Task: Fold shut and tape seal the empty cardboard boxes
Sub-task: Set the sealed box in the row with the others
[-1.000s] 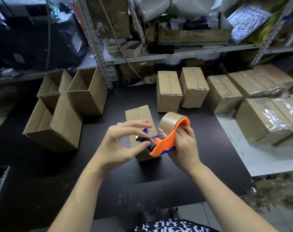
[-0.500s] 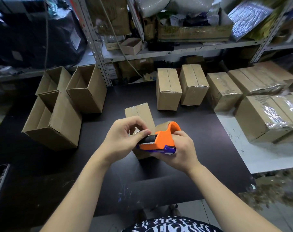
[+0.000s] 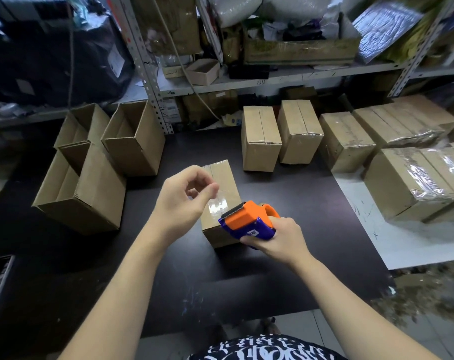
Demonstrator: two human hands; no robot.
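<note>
A small folded-shut cardboard box point(image 3: 224, 178) stands in the middle of the dark table point(image 3: 311, 203). My right hand point(image 3: 274, 236) grips an orange and blue tape dispenser point(image 3: 246, 222) at the box's near right corner. A strip of clear tape point(image 3: 217, 202) runs from the dispenser up to my left hand point(image 3: 184, 197), which pinches its free end between thumb and fingers just above the box top. Three open boxes point(image 3: 91, 183) stand at the left.
Several closed boxes point(image 3: 261, 137) line the back and right of the table, some wrapped in clear film point(image 3: 418, 183). Metal shelving point(image 3: 246, 79) packed with bags and cartons rises behind. A white sheet point(image 3: 376, 229) covers the table's right part.
My left hand has pulled a length of tape out of the dispenser, up and to the left. The right hand lowered the dispenser to the box's near right corner.
</note>
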